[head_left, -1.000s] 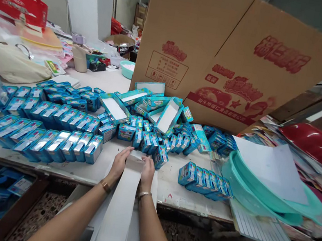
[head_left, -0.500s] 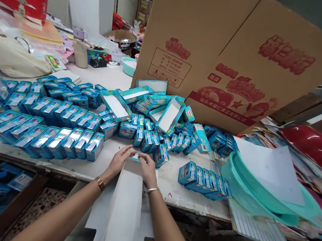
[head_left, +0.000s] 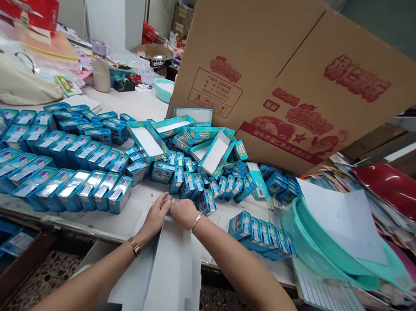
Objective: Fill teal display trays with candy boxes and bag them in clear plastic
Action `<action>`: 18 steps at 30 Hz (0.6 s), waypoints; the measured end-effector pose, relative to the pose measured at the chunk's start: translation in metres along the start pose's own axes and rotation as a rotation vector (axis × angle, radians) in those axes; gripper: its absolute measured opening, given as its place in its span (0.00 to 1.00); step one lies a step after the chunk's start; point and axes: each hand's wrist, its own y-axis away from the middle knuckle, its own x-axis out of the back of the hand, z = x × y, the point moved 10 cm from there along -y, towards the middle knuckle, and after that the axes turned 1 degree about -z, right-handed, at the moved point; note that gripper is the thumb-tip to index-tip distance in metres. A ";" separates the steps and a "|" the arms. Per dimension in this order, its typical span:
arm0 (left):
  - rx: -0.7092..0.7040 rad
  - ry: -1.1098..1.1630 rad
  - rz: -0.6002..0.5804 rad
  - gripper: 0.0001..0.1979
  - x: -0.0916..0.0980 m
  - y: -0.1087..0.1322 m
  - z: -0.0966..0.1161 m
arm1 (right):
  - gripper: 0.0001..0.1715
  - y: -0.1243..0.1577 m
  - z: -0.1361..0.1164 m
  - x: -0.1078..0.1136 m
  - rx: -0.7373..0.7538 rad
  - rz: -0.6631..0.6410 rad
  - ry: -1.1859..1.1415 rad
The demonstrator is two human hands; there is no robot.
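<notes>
My left hand (head_left: 157, 216) and my right hand (head_left: 185, 213) meet at the far end of a white cardboard box blank (head_left: 168, 277). Both are closed on that end, side by side, with the right knuckles turned up. The blank's long white panel runs back toward me over the table's front edge, its notched side flaps spread out at the near end. What the fingertips press is hidden. Just beyond my hands stand small blue packets (head_left: 188, 185) and a pile of folded open trays (head_left: 148, 141) with white insides.
Rows of blue packets (head_left: 77, 189) line the table on the left, and a shorter row (head_left: 259, 232) stands on the right. A large carton (head_left: 266, 53) rises behind. Turquoise basins (head_left: 291, 229) sit at right; a box of blue packs (head_left: 15, 277) is below left.
My right hand has swung left and turned over, closing up against my left hand at the blank's far end. The blank's near end has shifted slightly, and its flaps are spread differently.
</notes>
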 end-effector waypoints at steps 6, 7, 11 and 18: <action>0.023 -0.220 -0.167 0.32 0.009 0.003 0.019 | 0.18 0.004 -0.013 -0.010 -0.064 -0.031 -0.006; 0.030 -0.276 -0.222 0.31 0.011 0.008 0.023 | 0.17 0.006 -0.011 -0.010 -0.079 -0.027 -0.018; 0.012 -0.626 -0.504 0.23 0.014 0.039 0.036 | 0.16 0.030 0.012 -0.014 -0.158 -0.003 -0.082; -0.172 -1.284 -0.535 0.32 -0.014 0.075 0.036 | 0.23 0.068 0.046 -0.003 -0.053 0.017 -0.199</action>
